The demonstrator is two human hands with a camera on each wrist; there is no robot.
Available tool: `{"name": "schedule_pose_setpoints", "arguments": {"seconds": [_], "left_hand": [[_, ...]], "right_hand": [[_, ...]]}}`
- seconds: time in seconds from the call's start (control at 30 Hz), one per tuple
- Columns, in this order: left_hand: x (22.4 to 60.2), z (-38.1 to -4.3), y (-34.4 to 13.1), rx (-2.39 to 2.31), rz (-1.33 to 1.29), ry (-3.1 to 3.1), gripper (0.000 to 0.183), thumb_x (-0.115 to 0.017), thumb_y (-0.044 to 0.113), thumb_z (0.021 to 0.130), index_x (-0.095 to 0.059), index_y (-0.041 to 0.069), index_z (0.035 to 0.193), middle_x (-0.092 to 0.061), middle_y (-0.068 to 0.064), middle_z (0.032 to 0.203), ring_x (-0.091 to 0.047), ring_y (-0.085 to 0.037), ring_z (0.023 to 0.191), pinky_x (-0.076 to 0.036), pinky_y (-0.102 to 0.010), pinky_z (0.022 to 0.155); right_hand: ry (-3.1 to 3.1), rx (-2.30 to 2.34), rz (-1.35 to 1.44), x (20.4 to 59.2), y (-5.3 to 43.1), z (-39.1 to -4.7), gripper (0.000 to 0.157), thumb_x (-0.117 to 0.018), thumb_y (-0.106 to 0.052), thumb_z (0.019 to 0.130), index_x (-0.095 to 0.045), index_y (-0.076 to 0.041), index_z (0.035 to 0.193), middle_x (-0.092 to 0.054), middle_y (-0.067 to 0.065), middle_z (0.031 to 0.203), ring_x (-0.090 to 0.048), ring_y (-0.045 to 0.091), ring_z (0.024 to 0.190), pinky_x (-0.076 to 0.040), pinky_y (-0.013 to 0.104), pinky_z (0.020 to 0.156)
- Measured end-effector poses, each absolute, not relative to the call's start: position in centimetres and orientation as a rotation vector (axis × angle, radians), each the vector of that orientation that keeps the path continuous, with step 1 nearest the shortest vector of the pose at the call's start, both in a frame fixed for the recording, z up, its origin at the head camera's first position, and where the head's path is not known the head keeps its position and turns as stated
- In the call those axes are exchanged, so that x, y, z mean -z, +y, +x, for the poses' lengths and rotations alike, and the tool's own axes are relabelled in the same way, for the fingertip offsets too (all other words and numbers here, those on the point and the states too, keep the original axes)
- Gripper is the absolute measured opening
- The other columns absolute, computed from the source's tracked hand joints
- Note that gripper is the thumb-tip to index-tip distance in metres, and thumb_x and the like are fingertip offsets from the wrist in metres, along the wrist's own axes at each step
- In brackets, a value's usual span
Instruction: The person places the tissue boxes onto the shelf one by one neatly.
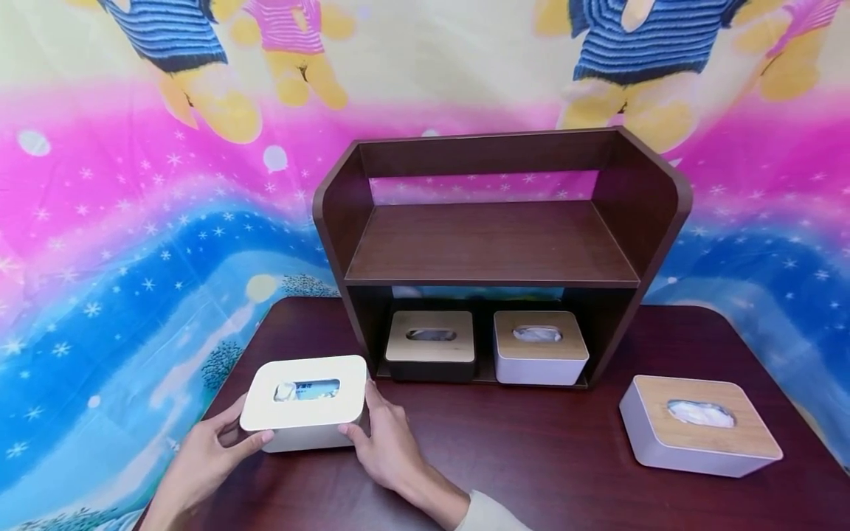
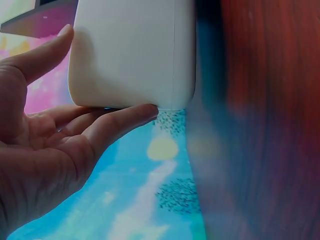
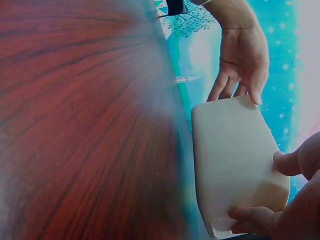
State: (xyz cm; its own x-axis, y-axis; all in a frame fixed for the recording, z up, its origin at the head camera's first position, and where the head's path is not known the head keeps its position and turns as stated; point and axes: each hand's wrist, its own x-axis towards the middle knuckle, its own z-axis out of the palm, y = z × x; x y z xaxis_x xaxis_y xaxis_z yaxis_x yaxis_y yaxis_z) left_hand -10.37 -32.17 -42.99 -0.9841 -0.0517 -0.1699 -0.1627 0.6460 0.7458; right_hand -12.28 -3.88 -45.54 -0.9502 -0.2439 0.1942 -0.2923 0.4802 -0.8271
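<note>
A white tissue box (image 1: 352, 366) with an oval slot in its pale lid is between both hands at the left of the table. My left hand (image 1: 202, 450) grips its left end, thumb on the front side and fingers around the end, as the left wrist view shows on the box wall (image 2: 130, 55). At the right end my right hand (image 1: 392, 442) holds it, thumb at the front corner and fingers along the side. Both hands meet the same box (image 3: 230, 145) in the right wrist view. Whether its base touches the table cannot be told.
A dark brown two-tier shelf (image 1: 494, 243) stands at the back of the table (image 1: 518, 464). Its lower tier holds a black tissue box (image 1: 398, 346) and a white one (image 1: 541, 370), both with wooden lids. Another wooden-lidded tissue box (image 1: 690, 453) sits at the right.
</note>
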Motion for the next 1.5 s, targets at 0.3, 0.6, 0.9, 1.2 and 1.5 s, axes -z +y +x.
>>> {"name": "schedule_pose_setpoints", "arguments": {"seconds": [0.3,0.6,0.9,1.2,1.5], "left_hand": [[42.0,-9.6,-30.5,-1.184,-0.065,2.859,0.086,-0.084,0.034,0.096,-0.042,-0.001,0.162,-0.048,-0.028,0.161,-0.072,-0.036,0.125,-0.065,-0.026,0.08],[41.3,-9.5,-28.3,-1.246,0.147,2.902,0.074,-0.081,0.028,0.098,-0.049,0.0,0.158,-0.052,-0.021,0.16,-0.065,0.006,0.115,-0.059,-0.015,0.08],[40.9,-9.9,-25.6,-1.359,0.216,2.801,0.071,-0.078,0.03,0.1,-0.049,0.005,0.159,-0.051,-0.016,0.162,-0.066,-0.016,0.126,-0.062,-0.021,0.087],[41.4,-10.7,-22.3,-1.562,0.244,2.692,0.068,-0.079,0.02,0.098,-0.05,0.003,0.158,-0.049,-0.014,0.163,-0.06,-0.022,0.134,-0.06,-0.023,0.094],[41.3,-11.0,-19.5,-1.716,0.233,2.635,0.066,-0.082,0.013,0.095,-0.054,0.002,0.154,-0.049,-0.015,0.163,-0.059,-0.021,0.135,-0.06,-0.027,0.097]], "right_hand": [[-2.62,-1.417,0.484,44.4,-1.6,-11.1,0.078,-0.08,-0.033,0.097,-0.048,0.003,0.159,-0.058,0.023,0.156,-0.073,0.024,0.117,-0.06,0.048,0.102],[-2.54,-1.553,0.498,44.3,1.5,-10.3,0.078,-0.078,-0.031,0.1,-0.045,0.007,0.159,-0.052,0.033,0.156,-0.071,0.036,0.125,-0.063,0.04,0.095],[-2.474,-1.539,0.431,43.7,4.8,-9.4,0.076,-0.081,-0.029,0.098,-0.049,0.007,0.156,-0.057,0.029,0.153,-0.064,0.035,0.132,-0.063,0.036,0.093],[-2.51,-1.41,0.294,43.1,7.4,-8.8,0.077,-0.084,-0.027,0.094,-0.051,0.007,0.154,-0.059,0.026,0.151,-0.068,0.026,0.128,-0.062,0.035,0.095],[-2.485,-1.373,0.249,42.1,9.7,-8.3,0.074,-0.084,-0.022,0.094,-0.051,0.004,0.155,-0.059,0.026,0.151,-0.066,0.03,0.13,-0.062,0.033,0.094]]}}
